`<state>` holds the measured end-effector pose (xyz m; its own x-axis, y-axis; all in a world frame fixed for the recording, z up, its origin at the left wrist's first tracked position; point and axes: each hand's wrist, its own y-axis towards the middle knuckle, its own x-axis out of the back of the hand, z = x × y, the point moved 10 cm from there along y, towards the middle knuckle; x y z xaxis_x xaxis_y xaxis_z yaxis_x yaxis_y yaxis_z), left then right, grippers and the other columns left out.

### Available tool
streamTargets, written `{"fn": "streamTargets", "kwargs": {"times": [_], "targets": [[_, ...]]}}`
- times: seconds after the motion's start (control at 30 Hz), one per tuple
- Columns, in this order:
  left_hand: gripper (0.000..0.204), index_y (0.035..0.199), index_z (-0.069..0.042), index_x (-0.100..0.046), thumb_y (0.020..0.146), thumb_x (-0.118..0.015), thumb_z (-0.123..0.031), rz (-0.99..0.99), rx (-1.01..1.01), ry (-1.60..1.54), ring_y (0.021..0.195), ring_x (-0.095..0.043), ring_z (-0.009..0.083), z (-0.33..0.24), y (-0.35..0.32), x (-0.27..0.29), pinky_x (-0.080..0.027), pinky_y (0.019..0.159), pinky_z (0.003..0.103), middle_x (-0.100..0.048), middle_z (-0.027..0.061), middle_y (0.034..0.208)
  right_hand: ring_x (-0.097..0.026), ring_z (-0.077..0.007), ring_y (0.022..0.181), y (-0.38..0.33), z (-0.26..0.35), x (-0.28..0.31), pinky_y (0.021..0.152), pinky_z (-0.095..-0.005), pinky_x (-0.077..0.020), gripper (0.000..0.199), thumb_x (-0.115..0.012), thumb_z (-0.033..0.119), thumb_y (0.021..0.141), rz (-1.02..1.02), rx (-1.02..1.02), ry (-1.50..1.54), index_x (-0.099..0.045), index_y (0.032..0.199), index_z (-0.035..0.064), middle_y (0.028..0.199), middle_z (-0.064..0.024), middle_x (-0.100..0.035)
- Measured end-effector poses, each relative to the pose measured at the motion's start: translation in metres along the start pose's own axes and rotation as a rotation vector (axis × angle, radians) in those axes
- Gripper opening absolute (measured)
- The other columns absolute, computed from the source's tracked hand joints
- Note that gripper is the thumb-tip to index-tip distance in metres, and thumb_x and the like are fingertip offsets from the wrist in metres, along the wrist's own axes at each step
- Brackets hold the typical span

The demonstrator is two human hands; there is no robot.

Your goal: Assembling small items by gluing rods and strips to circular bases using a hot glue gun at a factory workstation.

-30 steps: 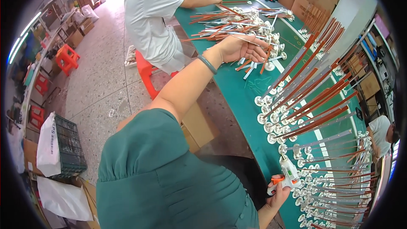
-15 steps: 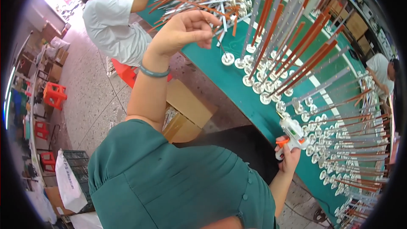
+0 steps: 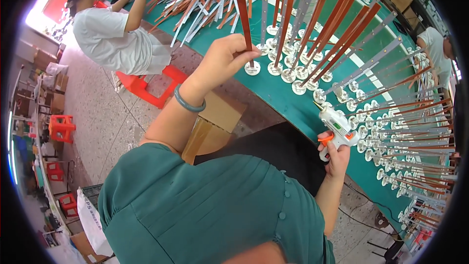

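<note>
My left hand (image 3: 221, 62), a bracelet on its wrist, pinches the lower part of a brown strip (image 3: 242, 12). That strip stands upright at a round white base (image 3: 252, 69) near the edge of the green table (image 3: 273, 100). In my right hand (image 3: 337, 160) is a white and orange glue gun (image 3: 336, 123), fingers wrapped round its handle and trigger. Its nozzle points up and left, close to the white bases. Rows of brown strips (image 3: 285, 24) and grey strips (image 3: 370, 67) stand on similar bases beyond both hands.
A pile of loose brown and grey strips (image 3: 205, 2) lies at the table's far left, beside a seated person (image 3: 110, 39). Another person (image 3: 435, 51) is at the far right. Below the table are a cardboard box (image 3: 222, 112) and a cable (image 3: 364, 195).
My left hand has come down and now pinches a brown strip at a base near the table edge. The glue gun stays in my right hand. The view has shifted slightly.
</note>
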<state>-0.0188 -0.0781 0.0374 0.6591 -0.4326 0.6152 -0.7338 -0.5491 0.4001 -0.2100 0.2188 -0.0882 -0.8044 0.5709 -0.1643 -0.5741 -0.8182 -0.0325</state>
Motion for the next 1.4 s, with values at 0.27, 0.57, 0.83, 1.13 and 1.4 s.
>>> {"fn": "streamTargets", "kwargs": {"times": [0.27, 0.57, 0.83, 1.13, 1.4], "targets": [[0.013, 0.093, -0.002, -0.071, 0.084, -0.072, -0.011, 0.220, -0.246, -0.120, 0.081, -0.065, 0.0276, -0.062, -0.010, -0.069, -0.052, 0.071, 0.034, -0.068, 0.0114, 0.087, -0.059, -0.0090, 0.072, 0.005, 0.003, -0.038, 0.063, -0.0226, -0.0473, 0.029, -0.065, 0.009, 0.088, 0.061, -0.034, -0.246, -0.060, 0.114, -0.0039, 0.097, -0.0103, -0.070], [0.012, 0.090, -0.003, -0.070, 0.083, -0.072, -0.013, 0.239, -0.262, -0.035, 0.079, -0.065, 0.0294, -0.053, -0.013, -0.082, -0.052, 0.070, 0.036, -0.067, 0.0113, 0.086, -0.057, -0.0071, 0.067, 0.018, 0.011, -0.053, 0.058, -0.0226, -0.0454, 0.023, -0.064, 0.013, 0.091, 0.020, 0.102, -0.494, -0.063, 0.107, -0.0035, 0.088, -0.0062, -0.070], [0.010, 0.086, -0.003, -0.070, 0.083, -0.071, -0.012, 0.255, -0.258, -0.022, 0.078, -0.064, 0.0292, -0.055, -0.012, -0.088, -0.052, 0.068, 0.036, -0.066, 0.0111, 0.084, -0.058, -0.0078, 0.066, 0.026, 0.010, -0.055, 0.058, -0.0228, -0.0454, 0.023, -0.064, 0.015, 0.092, 0.047, 0.084, -0.496, -0.064, 0.105, -0.0030, 0.085, -0.0065, -0.069], [0.009, 0.086, -0.003, -0.071, 0.083, -0.071, -0.012, 0.226, -0.250, -0.058, 0.077, -0.065, 0.0280, -0.049, -0.011, -0.083, -0.052, 0.068, 0.035, -0.068, 0.0098, 0.084, -0.058, -0.0076, 0.066, 0.027, 0.008, -0.056, 0.057, -0.0225, -0.0453, 0.022, -0.064, 0.015, 0.091, 0.075, 0.089, -0.506, -0.064, 0.104, -0.0032, 0.083, -0.0059, -0.068], [0.009, 0.086, -0.002, -0.071, 0.083, -0.072, -0.011, 0.214, -0.241, -0.066, 0.077, -0.065, 0.0275, -0.048, -0.011, -0.083, -0.052, 0.067, 0.035, -0.068, 0.0099, 0.084, -0.058, -0.0076, 0.064, 0.029, 0.012, -0.062, 0.056, -0.0226, -0.0449, 0.021, -0.066, 0.014, 0.091, 0.035, 0.119, -0.560, -0.064, 0.101, -0.0033, 0.078, -0.0043, -0.066]]}}
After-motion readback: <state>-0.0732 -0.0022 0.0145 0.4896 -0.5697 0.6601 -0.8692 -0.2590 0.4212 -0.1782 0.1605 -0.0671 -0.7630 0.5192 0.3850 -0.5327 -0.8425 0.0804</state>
